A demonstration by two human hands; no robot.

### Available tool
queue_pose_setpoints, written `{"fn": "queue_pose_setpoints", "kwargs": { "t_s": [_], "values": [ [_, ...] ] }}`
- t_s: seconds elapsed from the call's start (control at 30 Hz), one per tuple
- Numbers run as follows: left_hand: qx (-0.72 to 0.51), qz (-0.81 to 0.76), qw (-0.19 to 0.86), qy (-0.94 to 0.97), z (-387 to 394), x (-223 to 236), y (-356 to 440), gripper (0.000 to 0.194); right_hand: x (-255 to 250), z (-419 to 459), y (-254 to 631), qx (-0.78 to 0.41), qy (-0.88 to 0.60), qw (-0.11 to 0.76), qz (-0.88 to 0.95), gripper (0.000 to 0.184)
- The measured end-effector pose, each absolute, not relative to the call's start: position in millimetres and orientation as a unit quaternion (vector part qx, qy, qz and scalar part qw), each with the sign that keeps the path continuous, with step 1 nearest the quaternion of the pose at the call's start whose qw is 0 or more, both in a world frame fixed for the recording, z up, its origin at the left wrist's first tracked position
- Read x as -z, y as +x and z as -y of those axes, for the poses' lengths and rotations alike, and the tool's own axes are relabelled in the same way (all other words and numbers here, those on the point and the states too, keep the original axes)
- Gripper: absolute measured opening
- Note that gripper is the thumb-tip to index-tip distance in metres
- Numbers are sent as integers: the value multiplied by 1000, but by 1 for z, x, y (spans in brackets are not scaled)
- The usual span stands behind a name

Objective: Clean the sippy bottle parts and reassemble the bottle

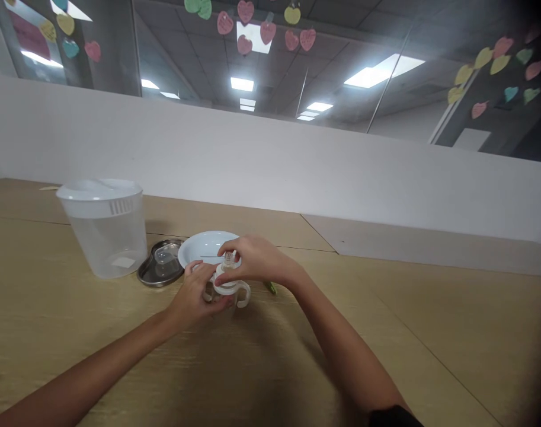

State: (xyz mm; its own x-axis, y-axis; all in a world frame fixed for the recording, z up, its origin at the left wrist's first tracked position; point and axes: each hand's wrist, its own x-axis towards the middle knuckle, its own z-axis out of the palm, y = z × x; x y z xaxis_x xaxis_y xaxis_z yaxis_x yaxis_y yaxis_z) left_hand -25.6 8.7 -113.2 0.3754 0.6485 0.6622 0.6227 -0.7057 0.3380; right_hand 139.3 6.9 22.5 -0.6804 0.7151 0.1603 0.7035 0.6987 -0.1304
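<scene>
A small baby bottle (229, 289) with white side handles stands on the wooden table (430, 332). My left hand (194, 296) wraps around its body from the left. From above, my right hand (252, 260) pinches the nipple and white collar at the top of the bottle. Both hands meet on the bottle just in front of a white bowl (201, 248).
A clear plastic pitcher (105, 228) with a white lid stands at the left. Beside it lies a metal tray (161, 273) holding a clear cap (165, 256). A small green item (271, 287) peeks out behind my right wrist. A white partition wall (297, 166) runs behind the table.
</scene>
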Motion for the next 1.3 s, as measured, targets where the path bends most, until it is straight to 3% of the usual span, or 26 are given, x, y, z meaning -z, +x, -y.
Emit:
{"fn": "queue_pose_setpoints", "kwargs": {
  "t_s": [0.17, 0.37, 0.5, 0.6, 0.67, 0.87, 1.07, 1.2, 1.3],
  "values": [
    [-427, -393, -2, 814, -9, 117, -26, 57, -14, -8, 127, 19, -409, 105, 906, 33],
    [-436, -416, 15, 798, -6, 112, -26, 43, -12, -7, 120, 42, -449, 101, 887, 47],
    [-417, -404, 26, 814, -5, 109, -25, 44, -23, -1, 135, -17, -421, 81, 903, 28],
    [-414, -396, 22, 820, -6, 110, -25, 56, -27, 1, 142, -35, -388, 53, 920, 17],
    [-420, -402, 17, 813, -6, 112, -25, 58, -26, 1, 140, -14, -405, 47, 913, 19],
    [-418, -411, 20, 810, -7, 113, -26, 44, -20, -5, 134, 16, -453, 36, 891, 50],
    [-427, -401, 8, 811, -10, 117, -26, 49, -21, -3, 139, -54, -369, 89, 924, 40],
    [-428, -404, 9, 808, -10, 117, -25, 54, -11, -2, 124, 26, -412, 75, 908, 31],
    [-431, -400, 8, 809, -10, 115, -25, 53, -5, -4, 116, 79, -451, 73, 886, 36]
  ]
}}
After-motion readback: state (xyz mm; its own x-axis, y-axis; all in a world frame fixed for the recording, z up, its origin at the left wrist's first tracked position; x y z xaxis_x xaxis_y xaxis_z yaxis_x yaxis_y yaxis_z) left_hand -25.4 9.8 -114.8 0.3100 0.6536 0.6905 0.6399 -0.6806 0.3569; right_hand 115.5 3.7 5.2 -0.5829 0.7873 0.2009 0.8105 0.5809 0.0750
